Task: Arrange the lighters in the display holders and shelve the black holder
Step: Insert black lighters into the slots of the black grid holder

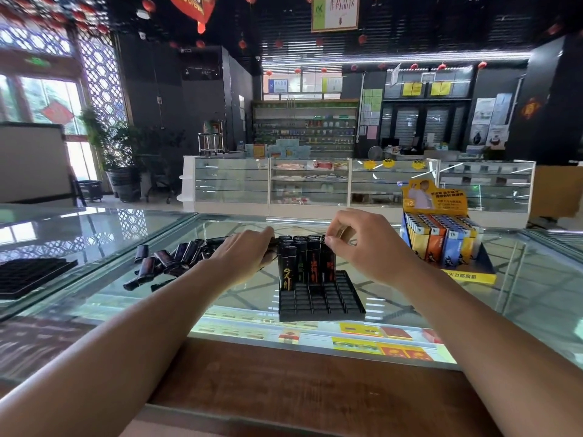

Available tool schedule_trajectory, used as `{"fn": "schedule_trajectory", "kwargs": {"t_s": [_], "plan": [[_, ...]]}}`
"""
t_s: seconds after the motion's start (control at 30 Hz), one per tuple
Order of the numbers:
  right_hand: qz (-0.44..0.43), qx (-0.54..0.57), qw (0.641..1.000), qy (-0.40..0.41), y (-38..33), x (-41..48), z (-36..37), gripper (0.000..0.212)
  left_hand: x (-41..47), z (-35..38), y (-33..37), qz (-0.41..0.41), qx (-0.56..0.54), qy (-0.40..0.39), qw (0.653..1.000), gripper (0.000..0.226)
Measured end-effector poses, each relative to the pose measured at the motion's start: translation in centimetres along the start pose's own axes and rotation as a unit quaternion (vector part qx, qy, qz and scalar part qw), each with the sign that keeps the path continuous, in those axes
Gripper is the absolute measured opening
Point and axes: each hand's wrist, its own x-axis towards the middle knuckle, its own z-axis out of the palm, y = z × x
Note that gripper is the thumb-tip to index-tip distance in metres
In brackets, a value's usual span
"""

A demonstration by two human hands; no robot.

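Mid frame, our right hand (362,247) pinches a lighter (329,266) standing in the holder (321,302). Our left hand (243,257) meets the pile (167,263) beside it; we cannot tell its grip. A yellow box (441,241) stands right.

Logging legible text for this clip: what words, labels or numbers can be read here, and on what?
"非药品区": hanging green-edged sign.
"AND OPEN", cut off: red hanging ornament.
Yellow display box: print too blurred.
Standing lighters: stylised characters, unreadable.
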Motion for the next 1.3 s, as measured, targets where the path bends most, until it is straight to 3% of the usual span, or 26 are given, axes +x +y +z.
{"fn": "schedule_trajectory", "kwargs": {"t_s": [0.17,0.33,0.47,0.57,0.7,0.83,1.0,1.1,1.23,1.3], "plan": [[0.008,0.001,1.000,0.004,-0.2,-0.1,0.0,0.008,0.1,-0.4,-0.2,-0.051,-0.144,0.028,0.988,0.013],[0.004,-0.014,0.998,0.060,-0.2,0.1,0.2,0.002,-0.2,-3.4,-0.4,-0.050,-0.367,0.057,0.927,0.009],[0.018,0.024,0.994,0.104,-1.0,0.2,0.6,0.020,-0.6,-5.7,1.4,-0.046,-0.480,0.104,0.870,0.014],[0.033,0.077,0.988,0.131,-1.9,0.4,1.1,0.022,-1.1,-6.5,3.6,-0.011,-0.486,0.104,0.867,0.015],[0.049,0.161,0.977,0.130,-2.4,0.8,1.4,0.010,-1.1,-6.6,5.3,0.039,-0.473,0.114,0.873,0.020],[0.055,0.198,0.970,0.127,-2.2,0.9,1.0,0.011,-1.1,-6.0,4.6,0.025,-0.467,0.113,0.877,0.014],[0.062,0.221,0.966,0.117,-2.3,0.7,0.5,0.009,-1.0,-6.2,4.7,0.009,-0.497,0.138,0.857,0.011],[0.057,0.147,0.984,0.083,-2.3,0.5,0.1,0.024,-0.9,-6.1,5.0,-0.004,-0.493,0.145,0.858,0.010],[-0.018,-0.056,0.997,0.058,-2.3,0.4,-0.6,0.021,-0.7,-5.7,4.8,-0.024,-0.517,0.122,0.847,0.017],[-0.035,-0.081,0.994,0.058,-2.3,0.4,-0.7,0.020,-0.7,-5.6,5.0,-0.021,-0.521,0.127,0.844,0.015]]}}
